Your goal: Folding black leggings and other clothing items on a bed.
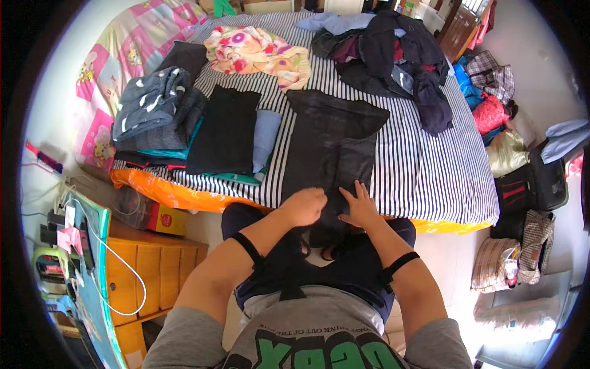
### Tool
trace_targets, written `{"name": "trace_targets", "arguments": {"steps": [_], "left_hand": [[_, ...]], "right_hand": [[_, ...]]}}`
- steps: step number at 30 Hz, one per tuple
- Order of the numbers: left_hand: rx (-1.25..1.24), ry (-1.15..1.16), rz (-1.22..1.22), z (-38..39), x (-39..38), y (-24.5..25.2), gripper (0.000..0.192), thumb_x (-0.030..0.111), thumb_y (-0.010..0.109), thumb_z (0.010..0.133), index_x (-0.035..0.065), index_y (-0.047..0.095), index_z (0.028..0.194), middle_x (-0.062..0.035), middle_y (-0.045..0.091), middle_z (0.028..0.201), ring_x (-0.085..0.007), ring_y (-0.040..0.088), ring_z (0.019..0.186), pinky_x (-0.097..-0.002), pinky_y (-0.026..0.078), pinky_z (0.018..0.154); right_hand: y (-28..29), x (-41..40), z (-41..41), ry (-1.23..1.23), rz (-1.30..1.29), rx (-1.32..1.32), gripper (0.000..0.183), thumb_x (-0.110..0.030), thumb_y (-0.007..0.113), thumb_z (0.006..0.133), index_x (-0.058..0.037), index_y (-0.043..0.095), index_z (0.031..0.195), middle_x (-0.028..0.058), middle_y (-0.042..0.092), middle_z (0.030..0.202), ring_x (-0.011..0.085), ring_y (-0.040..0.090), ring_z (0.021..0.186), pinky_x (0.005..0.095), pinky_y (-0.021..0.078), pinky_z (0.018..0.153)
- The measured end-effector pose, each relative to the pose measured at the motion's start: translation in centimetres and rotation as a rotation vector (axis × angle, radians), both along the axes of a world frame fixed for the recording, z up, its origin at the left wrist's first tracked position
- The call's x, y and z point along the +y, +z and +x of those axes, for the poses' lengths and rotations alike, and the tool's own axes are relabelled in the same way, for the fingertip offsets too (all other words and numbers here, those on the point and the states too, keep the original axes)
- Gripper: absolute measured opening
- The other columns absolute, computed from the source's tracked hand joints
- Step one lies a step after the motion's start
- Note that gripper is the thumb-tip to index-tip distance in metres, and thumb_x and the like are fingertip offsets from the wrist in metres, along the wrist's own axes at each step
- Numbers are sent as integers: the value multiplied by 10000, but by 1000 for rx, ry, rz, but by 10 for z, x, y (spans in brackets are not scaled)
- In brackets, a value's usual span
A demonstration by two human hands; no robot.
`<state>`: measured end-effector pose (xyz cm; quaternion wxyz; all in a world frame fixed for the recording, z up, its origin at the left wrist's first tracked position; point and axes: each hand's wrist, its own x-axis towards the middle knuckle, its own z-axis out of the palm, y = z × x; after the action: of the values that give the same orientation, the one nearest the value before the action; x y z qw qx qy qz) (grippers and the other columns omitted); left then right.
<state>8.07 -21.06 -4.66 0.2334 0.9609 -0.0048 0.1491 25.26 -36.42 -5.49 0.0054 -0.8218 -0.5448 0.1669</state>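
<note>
A black garment (313, 143) lies spread on the striped bedsheet, its near end hanging over the bed's edge towards my lap. A part of it is folded over along its right side. My left hand (306, 205) is curled closed on the cloth near the bed's edge, its fingertips hidden. Flat on the folded part rests my right hand (360, 207), fingers spread. Just left of the garment lie a folded black garment (223, 131) and a folded blue cloth (266, 138). Beyond them is a stack topped by a folded grey patterned cloth (152, 104).
Rumpled dark clothes (385, 55) are heaped at the bed's far right. A floral cloth (258, 53) lies at the far middle. Left of the bed stands a wooden cabinet (152, 272) with a white cable (133, 272). Bags (495, 276) line the right wall.
</note>
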Motion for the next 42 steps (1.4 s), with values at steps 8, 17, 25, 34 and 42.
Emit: {"name": "trace_targets", "arguments": {"steps": [8, 17, 25, 34, 42], "left_hand": [[474, 68, -245, -12, -4, -28, 265, 183, 697, 809, 87, 621, 1044, -126, 558, 1015, -315, 584, 1020, -414, 493, 826], [1, 824, -39, -21, 40, -28, 416, 137, 729, 739, 37, 579, 1114, -219, 544, 1122, -403, 557, 1057, -439, 468, 929], [416, 784, -761, -52, 71, -51, 524, 237, 731, 753, -53, 573, 1160, -311, 592, 1148, -420, 579, 1091, -448, 457, 939], [232, 654, -465, -31, 38, -21, 451, 217, 696, 842, -64, 555, 1166, -276, 618, 1125, -394, 594, 1081, -407, 462, 932], [109, 827, -1077, -11, 38, -12, 543, 175, 674, 869, -96, 439, 1276, -266, 583, 1205, -335, 601, 1100, -388, 468, 943]], "right_hand": [[-23, -4, 21, 3, 158, 227, 712, -384, 794, 729, -227, 538, 1375, 313, 227, 1529, 492, 268, 1401, 493, 314, 1133], [-34, -11, 28, -10, 231, 278, 670, -292, 808, 710, -191, 569, 1328, 359, 211, 1509, 502, 268, 1397, 480, 331, 1123], [-50, -7, 40, -440, 426, 279, 449, -208, 791, 706, -86, 640, 1111, 293, 440, 1300, 437, 459, 1227, 450, 434, 1005], [-32, 6, 47, -462, 495, 774, 548, -119, 722, 808, -59, 538, 1321, 201, 603, 1257, 320, 538, 1229, 386, 427, 1029], [-5, 0, 36, -414, 330, 925, 892, -75, 704, 847, -114, 155, 1549, 196, 295, 1529, 317, 393, 1353, 364, 369, 1103]]}}
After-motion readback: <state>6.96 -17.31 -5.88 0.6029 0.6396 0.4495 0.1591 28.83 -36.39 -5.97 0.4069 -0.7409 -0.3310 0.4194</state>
